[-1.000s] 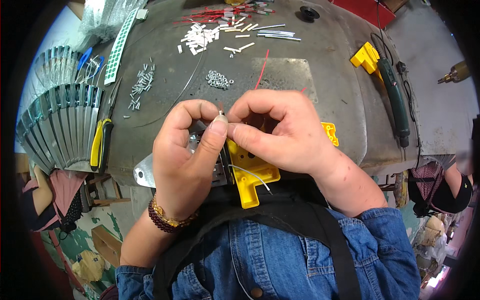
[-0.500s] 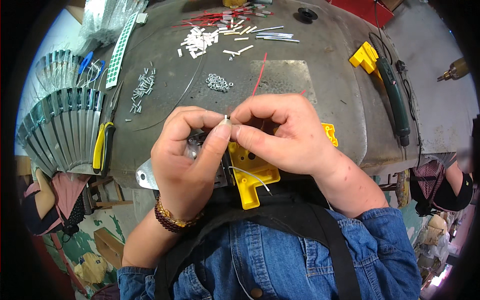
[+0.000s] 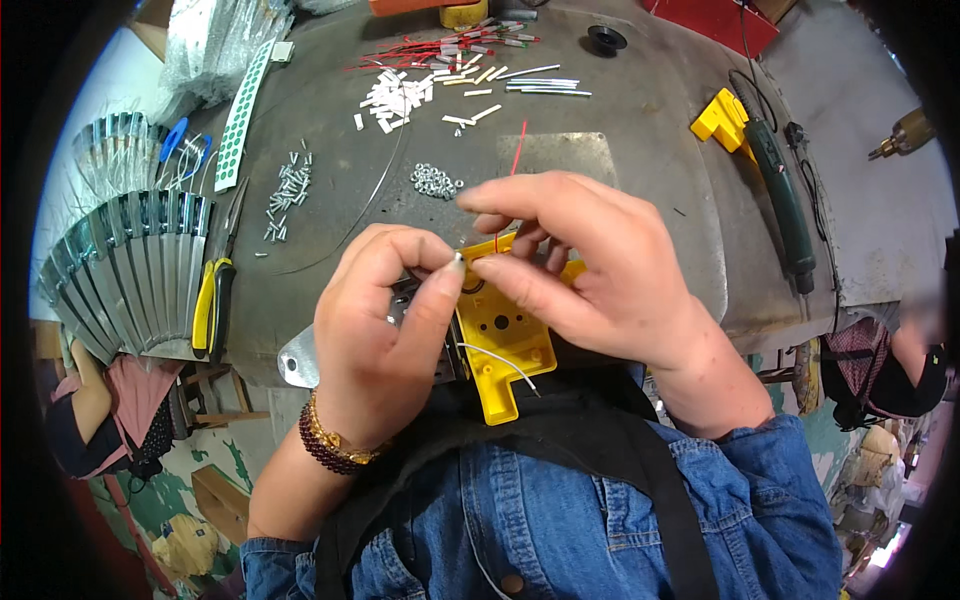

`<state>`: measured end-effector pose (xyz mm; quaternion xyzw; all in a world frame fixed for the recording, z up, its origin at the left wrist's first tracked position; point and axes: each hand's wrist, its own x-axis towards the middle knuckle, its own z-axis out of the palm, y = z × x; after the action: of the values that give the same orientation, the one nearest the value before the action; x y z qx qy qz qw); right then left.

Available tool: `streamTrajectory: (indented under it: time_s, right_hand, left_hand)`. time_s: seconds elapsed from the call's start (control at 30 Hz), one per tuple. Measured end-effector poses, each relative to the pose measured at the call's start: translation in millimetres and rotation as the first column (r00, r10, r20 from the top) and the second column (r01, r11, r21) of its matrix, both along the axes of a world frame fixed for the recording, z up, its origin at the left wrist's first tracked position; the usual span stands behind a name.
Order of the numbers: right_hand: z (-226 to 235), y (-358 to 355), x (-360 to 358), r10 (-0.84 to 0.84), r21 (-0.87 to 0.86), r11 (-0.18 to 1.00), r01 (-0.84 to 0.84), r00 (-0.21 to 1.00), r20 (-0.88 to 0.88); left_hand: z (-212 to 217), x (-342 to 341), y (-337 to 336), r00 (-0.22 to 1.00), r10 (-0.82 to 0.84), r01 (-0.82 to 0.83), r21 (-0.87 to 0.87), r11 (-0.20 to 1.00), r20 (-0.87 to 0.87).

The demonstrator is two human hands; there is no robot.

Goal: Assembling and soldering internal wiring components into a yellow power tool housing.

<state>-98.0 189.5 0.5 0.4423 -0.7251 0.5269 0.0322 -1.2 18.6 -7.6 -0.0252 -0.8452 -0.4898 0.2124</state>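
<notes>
My left hand [image 3: 375, 325] is closed, with thumb and forefinger pinched together at a tiny pale tip that I cannot make out. Close to that pinch, my right hand [image 3: 590, 265] has thumb and fingers apart and nothing visible between them. Beneath both hands is a yellow plastic housing [image 3: 535, 345] with round holes, partly covered by them. A short white wire [image 3: 497, 355] curves across the housing. Above it stretches a thin red wire [image 3: 519, 148], which passes behind the right fingers. A flat metal plate [image 3: 298, 358] sticks out left of my left hand.
Screws [image 3: 290, 188], nuts [image 3: 436, 181], white sleeves [image 3: 393, 98], metal rods [image 3: 548, 86] and red wires [image 3: 430, 50] lie beyond my hands. Pliers [image 3: 212, 305] and fanned metal strips [image 3: 130, 270] are at left. A green corded power tool [image 3: 780, 200] and a yellow part [image 3: 724, 118] are at right.
My right hand has opened, its forefinger lifting away from the thumb and from the left hand's pinch. The left hand keeps its pinch slightly lower in the picture. More of the yellow housing shows.
</notes>
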Motion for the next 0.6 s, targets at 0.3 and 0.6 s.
streamTrajectory:
  time_s: [0.3,0.6]
  right_hand:
    - [10.0,5.4,-0.5,0.065,0.185,0.983,0.025,0.884,-0.462]
    - [13.3,15.8,11.4,0.11,0.36,0.932,0.03,0.926,-0.362]
  left_hand:
    - [13.5,-10.2,-11.0,0.967,-0.222,0.166,-0.352,0.921,-0.123]
    - [32.7,-23.5,-21.4,0.855,-0.384,0.461,-0.174,0.87,0.348]
